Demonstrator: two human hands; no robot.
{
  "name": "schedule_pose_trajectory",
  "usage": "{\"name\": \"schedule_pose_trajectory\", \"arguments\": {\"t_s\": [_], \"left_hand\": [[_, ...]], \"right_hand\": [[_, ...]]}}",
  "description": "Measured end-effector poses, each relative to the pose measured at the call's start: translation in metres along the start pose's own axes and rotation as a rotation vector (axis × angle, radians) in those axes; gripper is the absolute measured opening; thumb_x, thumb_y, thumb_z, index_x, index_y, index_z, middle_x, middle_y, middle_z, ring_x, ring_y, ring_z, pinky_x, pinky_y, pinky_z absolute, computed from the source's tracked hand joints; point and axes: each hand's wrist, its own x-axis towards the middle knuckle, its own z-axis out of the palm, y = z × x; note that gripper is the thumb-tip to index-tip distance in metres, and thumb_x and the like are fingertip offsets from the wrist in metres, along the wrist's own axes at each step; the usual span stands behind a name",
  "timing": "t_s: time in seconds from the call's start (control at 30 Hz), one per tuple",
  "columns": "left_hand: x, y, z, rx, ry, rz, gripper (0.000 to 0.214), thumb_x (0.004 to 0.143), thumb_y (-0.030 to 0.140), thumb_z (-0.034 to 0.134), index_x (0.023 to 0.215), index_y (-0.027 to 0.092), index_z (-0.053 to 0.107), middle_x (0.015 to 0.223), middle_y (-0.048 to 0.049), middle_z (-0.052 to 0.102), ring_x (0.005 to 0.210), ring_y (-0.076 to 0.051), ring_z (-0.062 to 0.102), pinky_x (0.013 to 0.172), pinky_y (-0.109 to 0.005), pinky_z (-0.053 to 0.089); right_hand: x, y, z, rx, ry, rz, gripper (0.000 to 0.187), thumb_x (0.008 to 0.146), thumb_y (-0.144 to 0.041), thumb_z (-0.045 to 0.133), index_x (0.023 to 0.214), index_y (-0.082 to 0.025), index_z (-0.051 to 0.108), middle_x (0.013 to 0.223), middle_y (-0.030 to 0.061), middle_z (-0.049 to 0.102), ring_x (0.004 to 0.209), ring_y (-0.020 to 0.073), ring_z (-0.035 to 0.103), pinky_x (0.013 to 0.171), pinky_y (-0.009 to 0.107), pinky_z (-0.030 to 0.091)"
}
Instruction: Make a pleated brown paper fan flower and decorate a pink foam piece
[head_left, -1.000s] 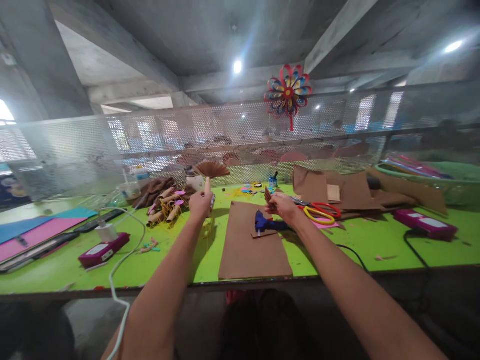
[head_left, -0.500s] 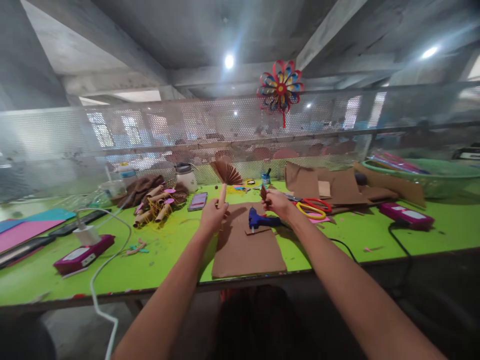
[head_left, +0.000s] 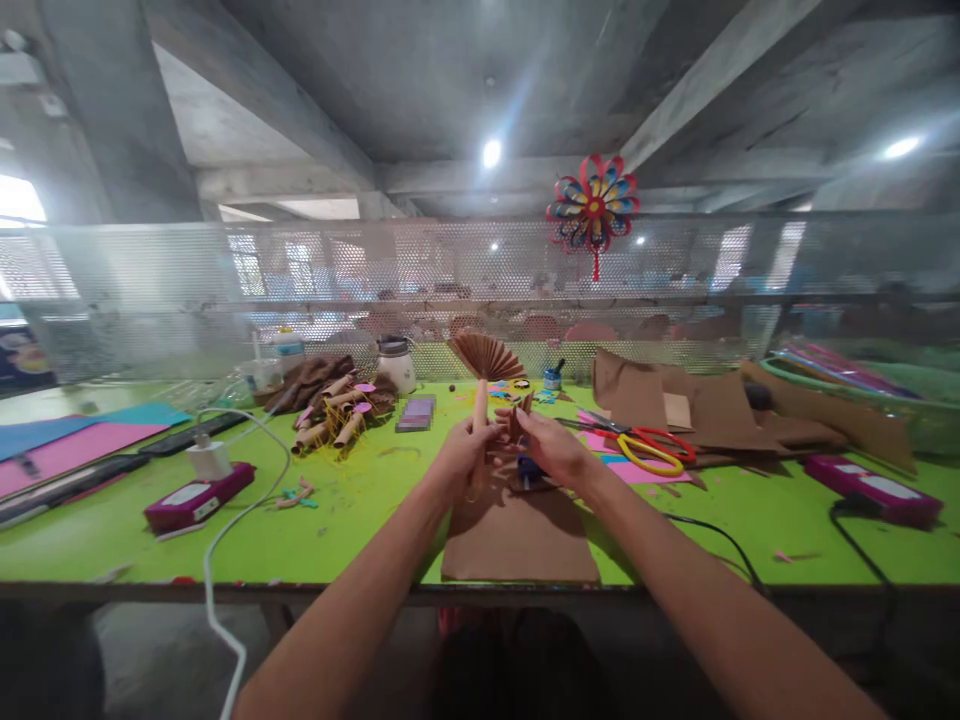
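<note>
Set in a grey concrete hall [head_left: 390,70], with a lime-green tabletop [head_left: 360,540] across the full width. At the near edge, a flat brown sheet [head_left: 519,548]; off to the left, a white cable [head_left: 211,575], looping down past the edge from a white plug [head_left: 210,462] on a purple power strip [head_left: 201,497].

Above the sheet's far end, grips with the left hand [head_left: 474,452] a slim tan stick [head_left: 481,402], roughly upright and topped by a pleated brown fan [head_left: 489,357], spread wide above the fist. Pinches with the right hand [head_left: 556,442], just beside, a folded brown piece [head_left: 516,420] between thumb and fingers. Cannot tell whether touching the stick or apart from it.

Behind the right hand, partly hidden, a blue glue gun [head_left: 530,468]. To the right, scissors [head_left: 626,433] with red and yellow handles, over pink paper [head_left: 634,474]. To the left, rolled brown tubes [head_left: 345,400] tangled in yellow strands [head_left: 324,440].

Farther back, a white bottle [head_left: 396,370] with a dark lid, a small blue jar [head_left: 553,380] and, to the right, brown cardboard pieces [head_left: 701,400] near a green basin [head_left: 926,405]. Beyond, a perforated screen [head_left: 450,255]; higher, right of centre, a red, blue and yellow pinwheel [head_left: 594,207]; deep in the hall, a bright ceiling lamp [head_left: 491,153].
</note>
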Motion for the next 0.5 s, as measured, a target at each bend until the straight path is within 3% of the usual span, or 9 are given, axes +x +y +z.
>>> {"name": "schedule_pose_trajectory", "arguments": {"t_s": [0.17,0.3,0.4,0.5], "left_hand": [[-0.003,0.0,0.002,-0.101,-0.145,0.002,0.023,0.078,0.026,0.06,0.096,0.012,0.057,0.068,-0.0046,0.064,0.057,-0.012,0.062,0.042,-0.017,0.042],[-0.003,-0.001,-0.002,-0.188,-0.167,-0.008,0.022,0.075,0.023,0.066,0.092,0.011,0.059,0.069,-0.0024,0.062,0.056,-0.007,0.058,0.047,-0.013,0.043],[-0.002,0.0,-0.006,-0.242,-0.151,-0.06,0.019,0.072,0.018,0.068,0.086,0.01,0.059,0.067,-0.0013,0.061,0.054,-0.005,0.056,0.05,-0.013,0.045],[0.0,0.004,-0.012,-0.252,-0.049,-0.08,0.011,0.072,0.012,0.065,0.079,0.009,0.057,0.064,-0.002,0.061,0.053,-0.005,0.055,0.048,-0.012,0.044]], "right_hand": [[0.003,0.01,0.008,0.011,-0.089,-0.032,0.04,0.085,-0.043,0.05,0.12,-0.023,0.054,0.081,0.0011,0.061,0.059,0.0104,0.05,0.059,0.026,0.045],[0.006,0.016,0.004,-0.048,-0.084,-0.011,0.043,0.084,-0.045,0.051,0.121,-0.024,0.054,0.083,0.0016,0.061,0.067,0.0115,0.055,0.068,0.028,0.048],[0.004,0.011,-0.002,-0.205,-0.069,0.023,0.044,0.084,-0.05,0.049,0.112,-0.019,0.06,0.085,0.005,0.064,0.076,0.0149,0.06,0.07,0.029,0.048],[0.001,-0.003,-0.015,-0.535,0.008,-0.023,0.042,0.083,-0.048,0.048,0.101,-0.015,0.065,0.095,0.0089,0.066,0.087,0.0185,0.06,0.071,0.029,0.048]]}}
